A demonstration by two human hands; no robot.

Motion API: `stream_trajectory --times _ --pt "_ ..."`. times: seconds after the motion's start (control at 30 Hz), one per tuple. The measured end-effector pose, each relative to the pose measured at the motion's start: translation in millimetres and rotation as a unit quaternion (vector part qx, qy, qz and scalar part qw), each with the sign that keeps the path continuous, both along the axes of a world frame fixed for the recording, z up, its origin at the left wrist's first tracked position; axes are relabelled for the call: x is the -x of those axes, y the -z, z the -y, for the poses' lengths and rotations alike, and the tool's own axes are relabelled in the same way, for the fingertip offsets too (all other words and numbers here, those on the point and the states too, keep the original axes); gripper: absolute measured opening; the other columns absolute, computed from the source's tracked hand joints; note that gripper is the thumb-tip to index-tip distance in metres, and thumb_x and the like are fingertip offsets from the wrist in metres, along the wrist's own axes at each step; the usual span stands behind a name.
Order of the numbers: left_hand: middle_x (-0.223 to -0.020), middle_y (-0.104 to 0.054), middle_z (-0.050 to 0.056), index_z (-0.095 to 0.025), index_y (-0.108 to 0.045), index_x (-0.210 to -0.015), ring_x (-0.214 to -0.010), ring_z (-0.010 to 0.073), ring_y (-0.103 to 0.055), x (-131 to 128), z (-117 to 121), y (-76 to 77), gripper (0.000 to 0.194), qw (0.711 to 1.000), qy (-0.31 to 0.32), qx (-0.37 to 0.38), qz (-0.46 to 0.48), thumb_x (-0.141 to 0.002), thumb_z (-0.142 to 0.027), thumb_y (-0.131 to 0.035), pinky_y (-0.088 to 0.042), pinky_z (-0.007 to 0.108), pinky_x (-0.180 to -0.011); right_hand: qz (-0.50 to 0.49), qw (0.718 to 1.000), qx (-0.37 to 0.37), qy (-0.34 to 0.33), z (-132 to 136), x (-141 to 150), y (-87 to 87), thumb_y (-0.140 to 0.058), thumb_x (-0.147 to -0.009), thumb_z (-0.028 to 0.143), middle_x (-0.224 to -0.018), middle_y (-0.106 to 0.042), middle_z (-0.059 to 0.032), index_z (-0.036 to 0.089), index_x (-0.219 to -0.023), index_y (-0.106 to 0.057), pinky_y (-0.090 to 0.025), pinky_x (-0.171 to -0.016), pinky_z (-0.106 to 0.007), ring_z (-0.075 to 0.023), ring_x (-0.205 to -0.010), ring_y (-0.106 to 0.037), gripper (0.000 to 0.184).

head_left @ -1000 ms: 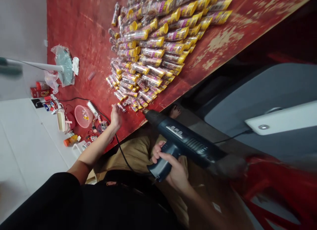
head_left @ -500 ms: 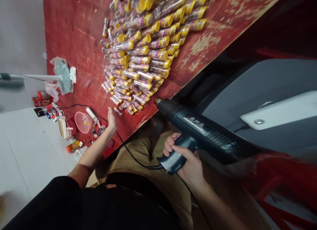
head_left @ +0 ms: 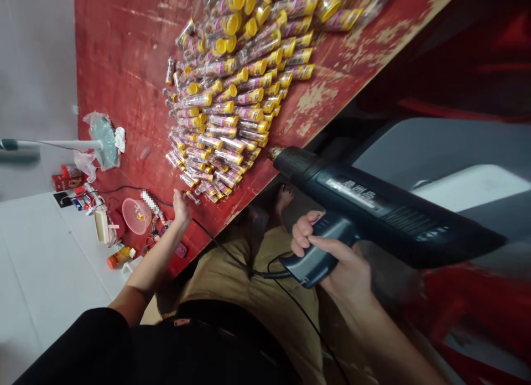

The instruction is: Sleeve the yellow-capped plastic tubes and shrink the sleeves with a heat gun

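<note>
My right hand (head_left: 338, 252) is wrapped round the handle of a dark blue heat gun (head_left: 357, 202). The gun's nozzle points toward the red table (head_left: 136, 75), near its edge. My left hand (head_left: 181, 209) rests at the table, fingers stretched out, holding nothing I can see. Close to it lies the near end of a big spread of clear tubes with yellow caps (head_left: 224, 122), packed side by side in rows. The gun's black cord (head_left: 232, 258) runs from the handle across my lap and past my left hand.
A pink basket (head_left: 136, 216) stands on the table beyond my left hand, with an orange bottle (head_left: 118, 258) and small clutter around it. Farther off are a teal plastic bag (head_left: 103, 141) and a lamp-like white pole (head_left: 62, 144). A white device (head_left: 477, 191) lies on a grey surface at right.
My right hand and the heat gun have shifted right in view. The tubes appear slightly lower and further left. My left hand stays at about the same place by the tubes.
</note>
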State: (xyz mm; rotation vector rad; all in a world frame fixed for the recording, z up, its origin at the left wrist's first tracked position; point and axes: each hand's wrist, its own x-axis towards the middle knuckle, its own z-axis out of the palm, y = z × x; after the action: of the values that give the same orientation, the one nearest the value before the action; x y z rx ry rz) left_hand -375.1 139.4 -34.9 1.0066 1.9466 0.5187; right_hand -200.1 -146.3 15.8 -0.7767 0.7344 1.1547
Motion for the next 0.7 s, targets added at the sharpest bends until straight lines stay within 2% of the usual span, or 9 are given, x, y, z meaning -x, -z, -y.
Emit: stream_trajectory --times 0.17,0.37,0.5,0.6,0.7 --pt "-0.122 -0.070 0.006 -0.023 -0.060 -0.100 -0.132 0.0194 -0.061 5.1 -3.4 3.7 0.034 1.000 -0.002 -0.005 0.006 -0.106 -0.053 -0.046 -0.045 0.032 -0.108 0.047 0.999 -0.008 0.020 -9.8 -26.0 6.6 -0.081 -0.054 0.022 -0.078 -0.048 0.0024 0.027 -0.095 -0.056 -0.043 -0.051 -0.024 -0.0115 -0.063 -0.046 0.048" --pt "-0.112 -0.070 0.006 -0.023 -0.060 -0.094 -0.126 0.0201 -0.063 10.4 -8.1 6.9 0.038 1.000 -0.006 -0.015 0.013 -0.101 -0.060 -0.054 -0.046 0.031 -0.106 0.080 0.995 -0.035 0.043 -27.0 -47.0 17.2 -0.079 -0.055 0.021 -0.079 -0.049 0.0023 0.025 -0.095 -0.055 -0.042 -0.049 -0.024 -0.0107 -0.062 -0.046 0.046" --pt "-0.107 -0.069 0.005 -0.022 -0.060 -0.092 -0.121 0.0197 -0.064 12.4 -11.6 8.5 0.036 0.999 -0.017 -0.025 0.019 -0.102 -0.056 -0.056 -0.047 0.030 -0.104 0.094 0.993 -0.057 0.041 -39.4 -59.0 21.0 -0.078 -0.057 0.023 -0.078 -0.048 0.0021 0.023 -0.092 -0.056 -0.041 -0.051 -0.024 -0.0098 -0.063 -0.045 0.041" --pt "-0.111 -0.070 0.006 -0.021 -0.063 -0.097 -0.123 0.0193 -0.064 14.5 -14.0 10.0 0.032 0.999 -0.024 -0.030 0.022 -0.105 -0.051 -0.053 -0.047 0.031 -0.106 0.112 0.990 -0.067 0.054 -49.5 -72.5 22.1 -0.076 -0.060 0.022 -0.079 -0.047 0.0024 0.024 -0.093 -0.056 -0.039 -0.052 -0.023 -0.0089 -0.064 -0.044 0.039" --pt "-0.122 -0.069 0.009 -0.018 -0.067 -0.113 -0.120 0.0219 -0.066 16.8 -15.6 11.7 0.032 0.999 -0.024 -0.036 0.022 -0.104 -0.047 -0.057 -0.052 0.040 -0.104 0.121 0.987 -0.081 0.067 -58.1 -86.4 20.7 -0.074 -0.062 0.021 -0.080 -0.046 0.0021 0.023 -0.093 -0.056 -0.037 -0.052 -0.023 -0.0081 -0.064 -0.042 0.036"
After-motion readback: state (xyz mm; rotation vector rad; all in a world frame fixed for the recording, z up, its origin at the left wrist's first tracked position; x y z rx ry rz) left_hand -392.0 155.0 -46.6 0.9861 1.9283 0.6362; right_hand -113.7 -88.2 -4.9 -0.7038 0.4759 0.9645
